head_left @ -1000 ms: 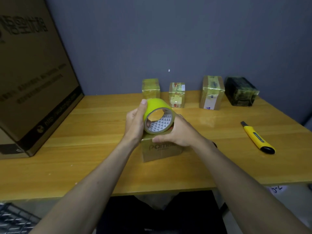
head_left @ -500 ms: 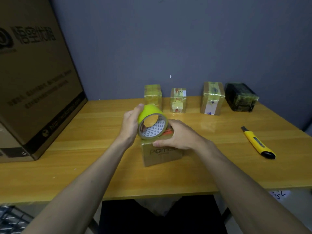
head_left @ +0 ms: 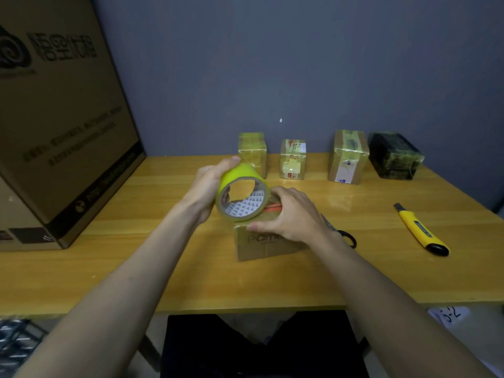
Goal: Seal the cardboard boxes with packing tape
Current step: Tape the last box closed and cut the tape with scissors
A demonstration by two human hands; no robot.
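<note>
Step in hand: starting a strip of tape on the small cardboard box point(head_left: 266, 241), by my reading; the box sits on the wooden surface point(head_left: 381, 268) near its front edge, printed side toward the camera.
Tape roll: a yellow-green tape roll point(head_left: 242, 196) is held on edge above the box's top left corner, its open core facing the camera; whether a free end is already stuck down I cannot tell.
Left hand: the left hand point(head_left: 210, 186) grasps the roll from its far left side, thumb lying over the top of the roll.
Right hand: the right hand point(head_left: 289, 214) lies over the box top, fingers curved over it and the thumb pressing at the front top edge; it steadies the box.
Next move: likely find or anchor the tape end on the top seam, then draw the roll across while the right hand holds the box down; a cutter will be needed.
Cutters: scissors point(head_left: 341, 230) just right of the box, partly behind the wrist; a yellow utility knife point(head_left: 421, 231) further right.
Others: four wrapped boxes point(head_left: 347, 156) stand in a row by the wall, apparently done.
</note>
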